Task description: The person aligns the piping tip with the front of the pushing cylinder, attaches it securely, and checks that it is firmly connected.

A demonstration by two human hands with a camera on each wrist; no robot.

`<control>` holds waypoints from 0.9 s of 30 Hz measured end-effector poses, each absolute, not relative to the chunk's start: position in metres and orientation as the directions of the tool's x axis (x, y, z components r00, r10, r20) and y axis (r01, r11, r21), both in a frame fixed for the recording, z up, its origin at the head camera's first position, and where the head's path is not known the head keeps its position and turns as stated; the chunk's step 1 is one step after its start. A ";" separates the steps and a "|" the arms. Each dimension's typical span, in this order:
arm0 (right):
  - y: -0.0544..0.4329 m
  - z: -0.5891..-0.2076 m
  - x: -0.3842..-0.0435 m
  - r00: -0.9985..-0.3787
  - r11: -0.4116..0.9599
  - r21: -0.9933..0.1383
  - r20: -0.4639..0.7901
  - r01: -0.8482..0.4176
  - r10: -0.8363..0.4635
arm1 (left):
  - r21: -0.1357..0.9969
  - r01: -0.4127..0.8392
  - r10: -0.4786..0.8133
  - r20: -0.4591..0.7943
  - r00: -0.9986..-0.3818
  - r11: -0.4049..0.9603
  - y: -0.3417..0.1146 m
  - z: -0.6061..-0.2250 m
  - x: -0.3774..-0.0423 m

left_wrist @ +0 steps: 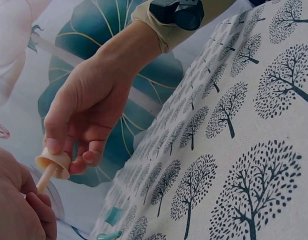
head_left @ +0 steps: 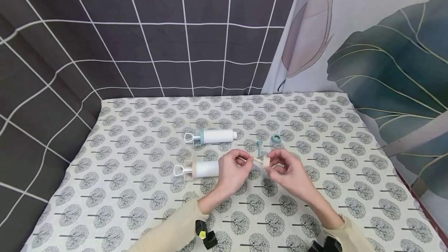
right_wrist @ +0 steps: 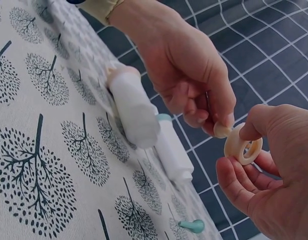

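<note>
Over the patterned cloth, my left hand (head_left: 233, 171) pinches the narrow end of a cream nozzle (left_wrist: 46, 179). A cream ring-shaped cap (right_wrist: 237, 146) is held between the thumb and fingers of my right hand (head_left: 289, 173). The nozzle's stem runs up to the cap's opening; whether it is seated inside I cannot tell. Behind my left hand lies a white syringe-like tube with a cream collar and loop handle (head_left: 206, 169), its front end hidden in the head view. A similar tube with a teal collar (head_left: 218, 136) lies farther back.
A teal nozzle (head_left: 259, 149) lies just beyond my hands, with a teal ring cap (head_left: 276, 138) to its right. The tree-print cloth (head_left: 115, 205) covers the table. A dark grid curtain (head_left: 206, 42) stands behind, and a leaf-print curtain (head_left: 395, 57) at the right.
</note>
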State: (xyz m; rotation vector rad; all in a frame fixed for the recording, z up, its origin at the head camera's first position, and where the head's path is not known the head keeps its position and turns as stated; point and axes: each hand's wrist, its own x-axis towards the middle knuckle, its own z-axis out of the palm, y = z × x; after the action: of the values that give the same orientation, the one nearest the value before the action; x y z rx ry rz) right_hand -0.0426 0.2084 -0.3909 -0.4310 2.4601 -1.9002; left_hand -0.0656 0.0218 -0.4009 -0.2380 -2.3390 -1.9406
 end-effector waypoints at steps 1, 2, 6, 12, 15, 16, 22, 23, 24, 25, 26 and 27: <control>0.208 -0.391 -0.043 -0.962 0.223 -0.951 0.163 -0.212 -0.217 | 0.967 0.178 0.060 0.169 -0.984 0.181 0.022 -0.401 -0.065; 0.207 -0.391 -0.043 -0.962 0.221 -0.952 0.164 -0.212 -0.217 | 0.967 0.177 0.058 0.169 -0.984 0.184 0.022 -0.401 -0.065; 0.205 -0.393 -0.045 -0.960 0.207 -0.953 0.176 -0.221 -0.217 | 0.966 0.181 0.053 0.174 -0.983 0.187 0.022 -0.400 -0.065; 0.202 -0.396 -0.046 -0.954 0.183 -0.953 0.197 -0.241 -0.228 | 0.966 0.191 0.052 0.185 -0.981 0.176 0.021 -0.400 -0.064; 0.200 -0.397 -0.048 -0.953 0.174 -0.955 0.200 -0.242 -0.228 | 0.966 0.197 0.051 0.191 -0.980 0.169 0.020 -0.400 -0.063; 0.200 -0.397 -0.048 -0.953 0.169 -0.955 0.201 -0.242 -0.227 | 0.966 0.199 0.051 0.193 -0.980 0.167 0.020 -0.400 -0.063; 0.197 -0.398 -0.050 -0.950 0.166 -0.951 0.220 -0.259 -0.221 | 0.969 0.205 0.063 0.198 -0.978 0.140 0.020 -0.400 -0.062; 0.197 -0.398 -0.050 -0.950 0.166 -0.951 0.221 -0.260 -0.219 | 0.968 0.208 0.066 0.201 -0.977 0.137 0.020 -0.400 -0.061; 0.196 -0.399 -0.050 -0.951 0.165 -0.952 0.220 -0.258 -0.217 | 0.968 0.212 0.068 0.204 -0.977 0.138 0.020 -0.400 -0.061; 0.196 -0.399 -0.050 -0.952 0.164 -0.953 0.218 -0.255 -0.216 | 0.966 0.218 0.066 0.210 -0.975 0.143 0.020 -0.399 -0.060; 0.196 -0.398 -0.050 -0.953 0.164 -0.953 0.216 -0.253 -0.214 | 0.963 0.222 0.065 0.215 -0.975 0.149 0.020 -0.399 -0.060; 0.196 -0.398 -0.050 -0.954 0.164 -0.955 0.213 -0.249 -0.211 | 0.963 0.225 0.066 0.218 -0.974 0.151 0.020 -0.399 -0.059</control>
State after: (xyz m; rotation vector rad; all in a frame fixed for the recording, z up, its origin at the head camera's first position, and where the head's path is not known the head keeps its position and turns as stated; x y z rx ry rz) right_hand -0.0501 0.1959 -0.3983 -0.4785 2.4192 -1.9951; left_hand -0.0590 0.0196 -0.3990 -0.2916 -2.2862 -1.9486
